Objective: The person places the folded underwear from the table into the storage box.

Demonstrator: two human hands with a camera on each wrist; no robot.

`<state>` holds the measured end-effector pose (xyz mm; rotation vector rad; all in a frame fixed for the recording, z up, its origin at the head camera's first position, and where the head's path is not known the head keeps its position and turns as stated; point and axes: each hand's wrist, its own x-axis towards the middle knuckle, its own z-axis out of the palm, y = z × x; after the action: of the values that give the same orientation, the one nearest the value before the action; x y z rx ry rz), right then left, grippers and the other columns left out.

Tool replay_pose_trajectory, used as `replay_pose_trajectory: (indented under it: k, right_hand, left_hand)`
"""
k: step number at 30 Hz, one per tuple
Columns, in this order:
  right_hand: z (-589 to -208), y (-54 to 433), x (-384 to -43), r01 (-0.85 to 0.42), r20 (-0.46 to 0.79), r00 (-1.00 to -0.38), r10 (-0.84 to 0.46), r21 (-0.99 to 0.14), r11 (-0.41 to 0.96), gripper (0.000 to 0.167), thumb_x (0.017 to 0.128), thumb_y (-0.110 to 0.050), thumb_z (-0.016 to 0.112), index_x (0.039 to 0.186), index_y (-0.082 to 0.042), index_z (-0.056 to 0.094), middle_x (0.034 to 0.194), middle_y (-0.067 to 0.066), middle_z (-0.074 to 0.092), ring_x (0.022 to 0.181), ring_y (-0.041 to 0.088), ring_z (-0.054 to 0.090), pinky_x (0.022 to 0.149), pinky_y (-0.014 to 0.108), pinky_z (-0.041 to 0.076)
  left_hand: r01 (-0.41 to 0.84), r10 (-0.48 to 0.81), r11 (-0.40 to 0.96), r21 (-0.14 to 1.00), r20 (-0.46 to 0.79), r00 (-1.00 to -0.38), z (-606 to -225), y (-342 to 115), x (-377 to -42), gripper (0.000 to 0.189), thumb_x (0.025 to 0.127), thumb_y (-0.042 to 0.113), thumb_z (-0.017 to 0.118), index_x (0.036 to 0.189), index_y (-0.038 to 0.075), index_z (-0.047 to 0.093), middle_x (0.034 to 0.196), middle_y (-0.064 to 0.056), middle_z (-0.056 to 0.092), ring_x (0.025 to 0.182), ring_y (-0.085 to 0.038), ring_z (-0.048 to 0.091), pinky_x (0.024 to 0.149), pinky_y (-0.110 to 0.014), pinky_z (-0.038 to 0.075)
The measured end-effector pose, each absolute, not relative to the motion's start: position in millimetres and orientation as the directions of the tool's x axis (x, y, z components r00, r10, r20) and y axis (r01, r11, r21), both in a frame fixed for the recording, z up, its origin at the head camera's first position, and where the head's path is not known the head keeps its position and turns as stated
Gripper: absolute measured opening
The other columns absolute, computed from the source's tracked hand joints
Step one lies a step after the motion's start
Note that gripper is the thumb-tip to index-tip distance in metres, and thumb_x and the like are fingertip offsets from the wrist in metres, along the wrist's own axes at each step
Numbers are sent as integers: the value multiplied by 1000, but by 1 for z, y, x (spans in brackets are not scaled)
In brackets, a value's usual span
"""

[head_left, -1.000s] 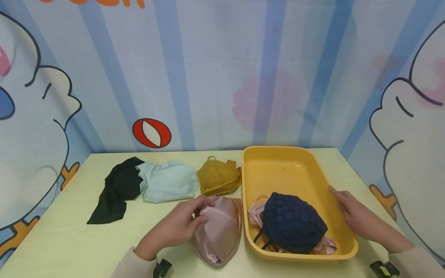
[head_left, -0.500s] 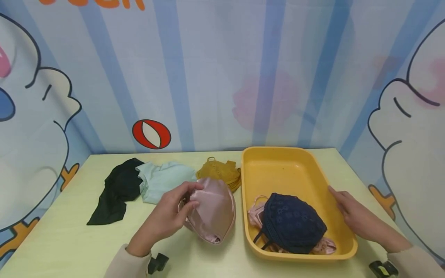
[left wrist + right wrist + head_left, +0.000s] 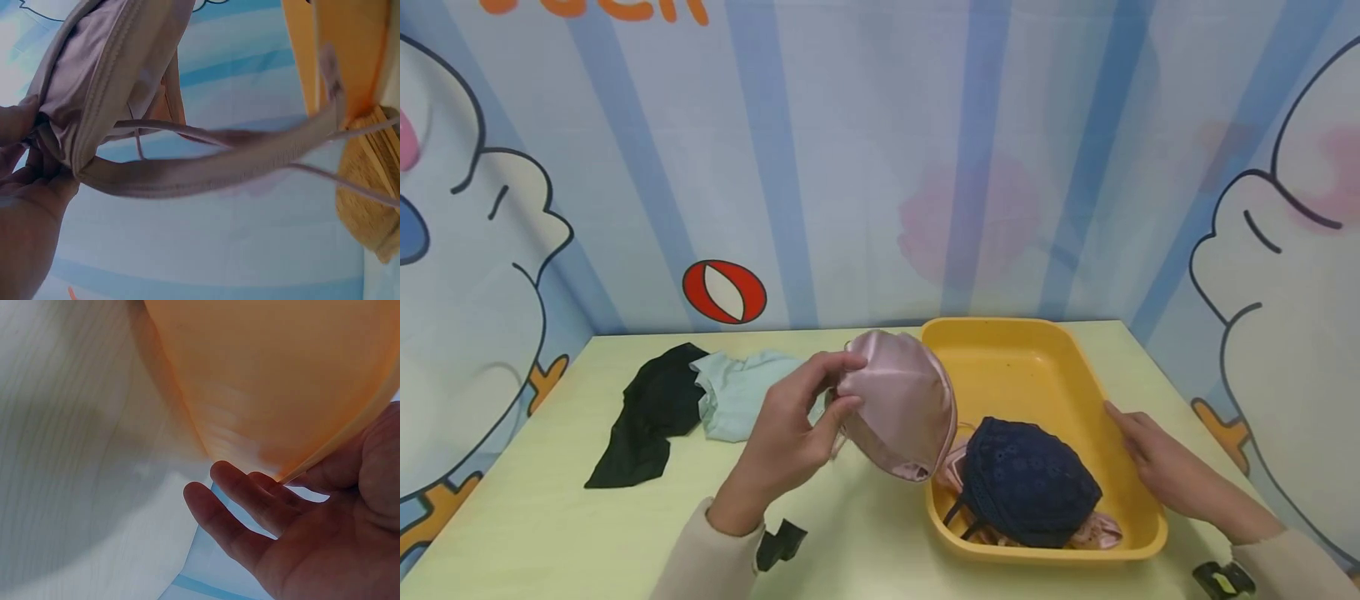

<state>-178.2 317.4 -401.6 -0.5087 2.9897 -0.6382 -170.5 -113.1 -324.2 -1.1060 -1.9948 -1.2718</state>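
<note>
My left hand pinches a pink satin bra by one edge, thumb on one side and fingers on the other. The bra is raised above the table and overlaps the left rim of a yellow plastic tray. In the left wrist view its band and thin straps hang loose from the hand. My right hand grips the tray's right rim; the right wrist view has its fingers outside the wall. Inside the tray's near end, a navy lace bra lies over a pink garment, mostly hidden.
A black garment and a mint-green garment lie on the pale table, left of the tray. A mustard bra shows in the left wrist view, hidden behind the pink one from above. A printed cloth backdrop stands behind.
My left hand has lifted the pink satin bra off the table and carried it up and to the right, to the tray's left edge. My right hand keeps its place on the rim.
</note>
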Motion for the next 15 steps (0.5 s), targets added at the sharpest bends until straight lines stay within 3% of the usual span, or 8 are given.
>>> replay_pose_trajectory:
  k: [4, 8, 15]
  right_hand:
    - [-401, 317, -178, -312, 31, -944, -328, -401, 861, 45, 97, 7, 35, 141, 13, 28, 117, 27, 46, 106, 41, 51, 84, 54, 43]
    - [-400, 315, -178, -320, 40, -942, -333, -404, 857, 45, 97, 7, 35, 141, 13, 28, 117, 27, 46, 107, 40, 50, 85, 53, 42]
    - [-401, 313, -179, -330, 58, -939, -338, -414, 848, 44, 98, 6, 35, 141, 13, 28, 117, 28, 46, 107, 42, 49, 86, 55, 41]
  left_hand:
    - [873, 338, 184, 451, 805, -487, -314, -93, -174, 39, 81, -12, 66, 117, -2, 55, 104, -9, 59, 85, -18, 55, 74, -27, 49]
    - [914, 324, 135, 383, 854, -406, -300, -70, -176, 37, 81, -11, 67, 115, -3, 55, 98, -9, 58, 78, -16, 51, 64, -27, 44]
    - [972, 283, 75, 222, 930, -234, -267, -31, -170, 33, 82, -8, 67, 112, -5, 54, 95, -10, 57, 74, -14, 49, 62, -29, 44]
